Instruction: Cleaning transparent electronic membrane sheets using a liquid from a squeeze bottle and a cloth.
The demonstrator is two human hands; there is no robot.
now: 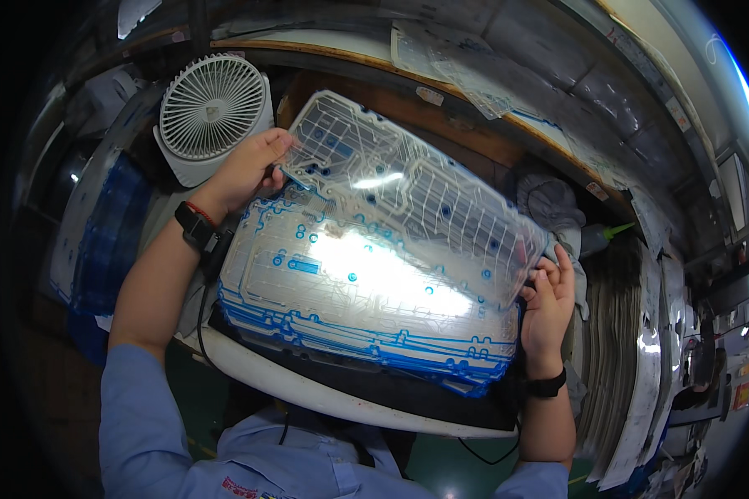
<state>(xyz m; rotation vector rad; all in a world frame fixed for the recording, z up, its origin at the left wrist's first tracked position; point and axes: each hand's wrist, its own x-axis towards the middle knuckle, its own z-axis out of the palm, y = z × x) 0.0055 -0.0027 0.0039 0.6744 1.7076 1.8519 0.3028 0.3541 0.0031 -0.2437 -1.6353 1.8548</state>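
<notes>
A clear plastic keyboard membrane sheet (pixel 416 179) with printed circuit lines is tilted up above a stack of similar blue-edged sheets (pixel 374 328). My left hand (pixel 258 166) pinches its left corner between thumb and fingers. At the opposite end, my right hand (pixel 549 295) holds the right edge, thumb and fingers closed on it. The sheet's near edge overlaps the stack, and I cannot tell whether they touch. Bright glare washes out the middle of the top sheet in the stack.
Behind my left hand stands a white fan (pixel 212 108). A pile of blue-edged sheets (pixel 112 233) lies at far left, and tall stacks of sheets (pixel 620 349) stand at right. Near my right hand are a grey cloth (pixel 549 200) and a green-tipped bottle (pixel 595 239). A shelf runs behind.
</notes>
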